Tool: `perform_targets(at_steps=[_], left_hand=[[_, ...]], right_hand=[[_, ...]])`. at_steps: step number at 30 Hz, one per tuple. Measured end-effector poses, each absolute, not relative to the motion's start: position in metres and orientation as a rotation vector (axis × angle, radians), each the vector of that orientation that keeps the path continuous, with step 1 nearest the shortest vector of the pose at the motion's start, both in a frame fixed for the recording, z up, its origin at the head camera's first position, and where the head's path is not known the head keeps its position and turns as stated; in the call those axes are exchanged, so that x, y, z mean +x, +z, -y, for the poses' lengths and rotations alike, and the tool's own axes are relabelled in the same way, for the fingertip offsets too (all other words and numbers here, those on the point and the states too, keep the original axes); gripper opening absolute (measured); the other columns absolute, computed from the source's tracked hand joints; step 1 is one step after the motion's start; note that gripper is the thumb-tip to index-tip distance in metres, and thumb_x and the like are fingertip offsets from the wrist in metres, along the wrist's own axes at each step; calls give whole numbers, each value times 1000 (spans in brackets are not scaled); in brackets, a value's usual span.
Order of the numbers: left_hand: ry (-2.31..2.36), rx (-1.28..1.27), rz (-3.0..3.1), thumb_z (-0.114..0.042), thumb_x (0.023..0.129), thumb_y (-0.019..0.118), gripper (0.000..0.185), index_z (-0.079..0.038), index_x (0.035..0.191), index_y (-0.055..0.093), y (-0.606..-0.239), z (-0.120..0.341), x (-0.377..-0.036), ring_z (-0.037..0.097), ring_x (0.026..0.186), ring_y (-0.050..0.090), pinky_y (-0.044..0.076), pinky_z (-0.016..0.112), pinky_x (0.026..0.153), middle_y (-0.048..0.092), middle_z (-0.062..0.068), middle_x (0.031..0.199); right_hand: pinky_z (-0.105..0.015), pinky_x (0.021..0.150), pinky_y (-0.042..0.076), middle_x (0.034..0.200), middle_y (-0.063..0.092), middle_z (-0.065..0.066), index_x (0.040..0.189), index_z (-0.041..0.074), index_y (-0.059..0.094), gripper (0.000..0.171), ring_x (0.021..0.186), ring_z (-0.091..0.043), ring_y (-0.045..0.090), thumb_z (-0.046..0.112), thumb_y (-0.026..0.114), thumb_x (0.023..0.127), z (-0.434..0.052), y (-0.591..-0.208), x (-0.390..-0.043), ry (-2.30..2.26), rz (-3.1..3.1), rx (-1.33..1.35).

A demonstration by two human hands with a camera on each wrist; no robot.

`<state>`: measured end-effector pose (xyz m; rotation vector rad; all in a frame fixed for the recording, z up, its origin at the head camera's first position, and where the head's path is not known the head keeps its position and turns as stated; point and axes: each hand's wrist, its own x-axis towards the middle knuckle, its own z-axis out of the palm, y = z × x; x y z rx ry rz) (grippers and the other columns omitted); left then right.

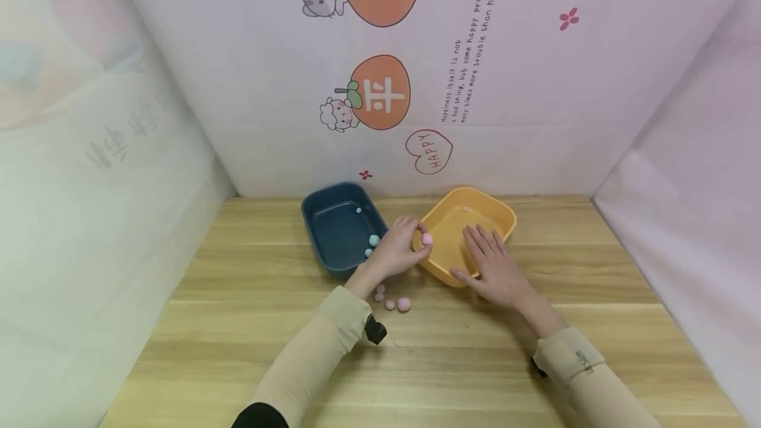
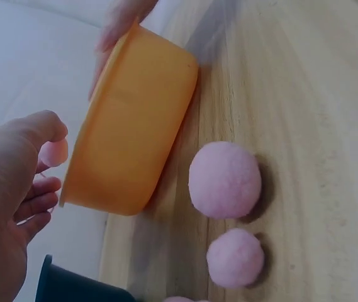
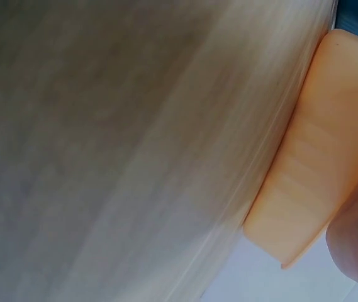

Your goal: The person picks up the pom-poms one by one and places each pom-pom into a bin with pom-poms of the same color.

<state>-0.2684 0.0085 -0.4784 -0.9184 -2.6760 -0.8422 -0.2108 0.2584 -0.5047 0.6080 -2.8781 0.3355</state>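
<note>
My left hand [image 1: 394, 251] pinches a pink pom-pom [image 1: 427, 239] between thumb and fingertips, at the left rim of the yellow plastic tub [image 1: 447, 277]. In the left wrist view the same ball [image 2: 53, 153] peeks out from under the fingertips. Fingers spread and fairly straight, my right hand [image 1: 498, 273] lies over the tub's front right rim. One small pink ball [image 1: 466, 209] sits inside the yellow tub near its back. Several pink pom-poms [image 1: 403, 304] lie on the wood in front of the tubs, partly hidden by the left forearm.
To the left stands a dark blue tub [image 1: 333, 230] holding a few pale blue pom-poms [image 1: 374, 240], its right side overlapped by the left hand. A white printed cloth [image 1: 267, 117] rises behind the wooden table [image 1: 464, 368] and along both sides.
</note>
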Motion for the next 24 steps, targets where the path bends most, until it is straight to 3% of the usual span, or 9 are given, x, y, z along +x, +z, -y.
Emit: perform_targets(at_steps=[24], left_hand=[[-804, -900, 2651, -39, 85, 73, 40, -18, 114, 56, -480, -27, -278, 16, 117, 48, 49, 33, 98, 56, -1, 119]], right_hand=[[-53, 124, 4, 164, 16, -12, 155, 4, 15, 93, 152, -36, 15, 64, 47, 92, -258, -504, -212, 317, 2876, 624]])
